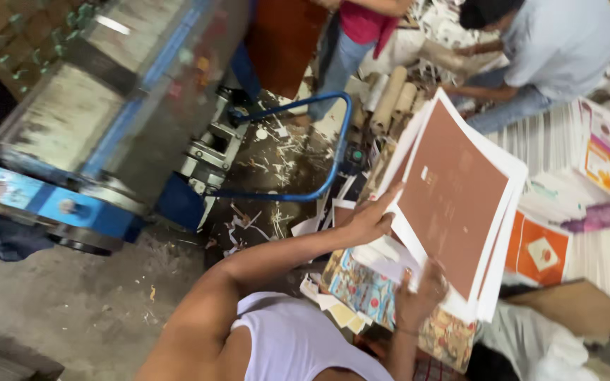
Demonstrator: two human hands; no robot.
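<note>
A thick stack of large sheets [453,197], brown print with white margins, stands tilted on edge at centre right. My left hand [370,220] presses on its left edge with the fingers spread along the margin. My right hand [423,288] grips the stack's lower edge, the thumb on the front sheet. My bare left arm and white vest [298,339] fill the lower middle. Under the stack lies a colourful patterned printed sheet [361,282] with loose white sheets on it.
A large blue and grey machine [100,127] stands at left, with a blue tubular handle [319,152] and paper scraps on the floor beside it. Cardboard tubes [390,99] lie behind. Stacks of printed sheets [601,155] and orange-printed sheets [538,250] sit right. Two other people [552,49] [361,28] work at the top.
</note>
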